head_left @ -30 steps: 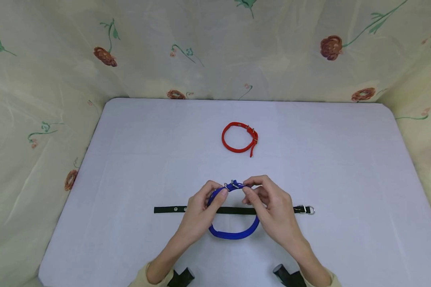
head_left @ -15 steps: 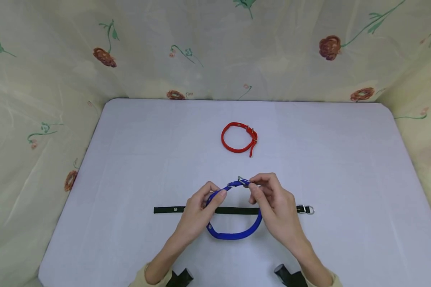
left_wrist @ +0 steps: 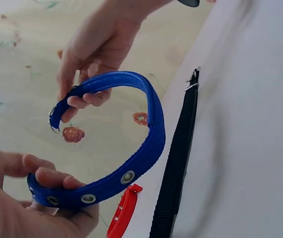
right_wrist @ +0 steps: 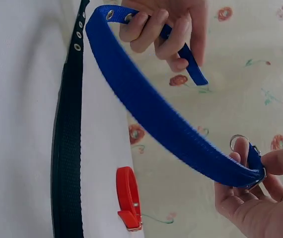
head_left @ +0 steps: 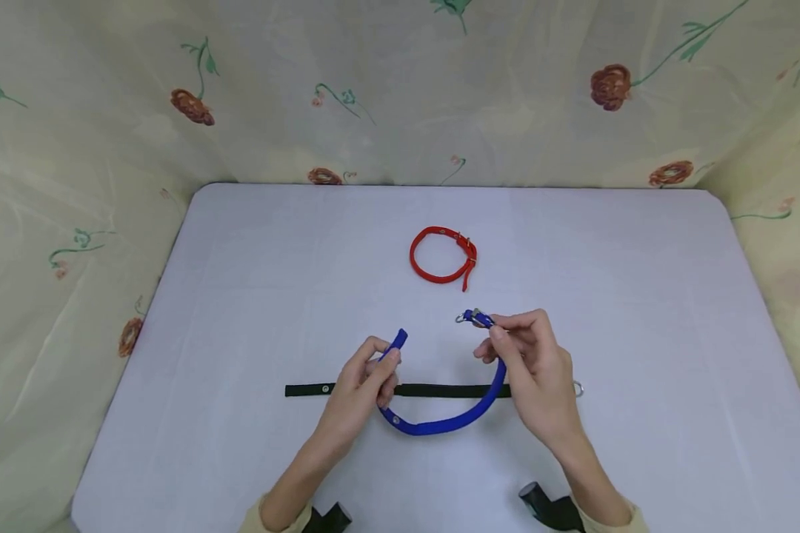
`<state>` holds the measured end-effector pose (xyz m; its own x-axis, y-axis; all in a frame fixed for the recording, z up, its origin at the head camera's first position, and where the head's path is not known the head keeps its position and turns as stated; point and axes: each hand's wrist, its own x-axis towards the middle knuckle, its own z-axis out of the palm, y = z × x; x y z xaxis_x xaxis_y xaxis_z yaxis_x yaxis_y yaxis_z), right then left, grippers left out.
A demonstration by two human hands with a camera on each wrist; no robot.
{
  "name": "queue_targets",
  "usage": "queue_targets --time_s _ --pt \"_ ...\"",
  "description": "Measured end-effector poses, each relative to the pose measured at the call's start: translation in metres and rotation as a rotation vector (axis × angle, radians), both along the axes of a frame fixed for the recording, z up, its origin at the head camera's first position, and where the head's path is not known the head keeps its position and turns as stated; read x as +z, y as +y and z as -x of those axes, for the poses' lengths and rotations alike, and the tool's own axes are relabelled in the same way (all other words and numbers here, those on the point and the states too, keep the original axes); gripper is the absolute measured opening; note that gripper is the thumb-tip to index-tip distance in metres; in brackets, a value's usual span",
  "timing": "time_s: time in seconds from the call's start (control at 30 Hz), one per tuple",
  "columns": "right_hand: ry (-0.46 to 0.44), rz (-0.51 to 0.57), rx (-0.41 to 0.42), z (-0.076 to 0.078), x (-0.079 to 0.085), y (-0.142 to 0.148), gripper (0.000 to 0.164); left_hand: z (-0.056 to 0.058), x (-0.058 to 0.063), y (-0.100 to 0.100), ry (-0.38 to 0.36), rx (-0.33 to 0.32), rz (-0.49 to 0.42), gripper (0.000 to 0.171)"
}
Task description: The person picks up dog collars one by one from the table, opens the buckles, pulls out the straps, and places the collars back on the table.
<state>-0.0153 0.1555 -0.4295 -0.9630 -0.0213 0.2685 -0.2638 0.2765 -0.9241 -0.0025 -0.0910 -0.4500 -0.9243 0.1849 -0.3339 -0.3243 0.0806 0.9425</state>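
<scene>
A blue collar (head_left: 443,427) with metal eyelets hangs in an open curve between both hands, its two ends apart. My left hand (head_left: 356,389) pinches the eyelet end, whose plain tip sticks up past the thumb. The buckle end, with its metal buckle and ring, is pinched between thumb and fingers of my right hand (head_left: 536,370). Below the hands a black collar (head_left: 433,390) lies stretched straight across the table, partly covered by both hands in the head view. Its eyelets show in the right wrist view.
A red collar (head_left: 433,278), fastened into a loop, lies farther back on the white table (head_left: 273,281). Flower-patterned cloth (head_left: 387,74) hangs behind the table and along its sides.
The blue collar was a closed loop one second ago; its eyelet end has come out of the buckle. My right hand has moved right and away with the buckle, my left hand slightly left.
</scene>
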Motion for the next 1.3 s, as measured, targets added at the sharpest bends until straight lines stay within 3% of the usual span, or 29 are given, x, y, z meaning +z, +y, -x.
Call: queue_targets --time_s 0.27,0.53,0.67,0.97,1.17,1.3 --pt "-0.077 0.184 0.011 0.007 0.003 0.018 0.017 0.003 0.0 -0.018 0.014 0.099 -0.156 0.023" --pt "-0.189 0.088 -0.03 0.009 0.007 0.036 0.037 0.004 0.0 -0.046 0.063 0.286 -0.376 0.018" --pt "-0.19 0.137 -0.016 0.009 0.005 0.043 0.036 0.004 -0.001 -0.057 0.075 0.362 -0.434 0.016" --pt "-0.187 0.339 -0.203 0.014 0.003 0.051 0.034 0.005 -0.003 -0.072 0.03 0.463 -0.469 0.018" --pt "-0.224 0.369 -0.345 0.019 -0.001 0.061 0.042 0.005 -0.004 -0.084 0.054 0.48 -0.469 0.022" --pt "-0.306 0.304 -0.435 0.02 -0.005 0.068 0.031 0.006 -0.005 -0.091 0.074 0.456 -0.388 0.015"
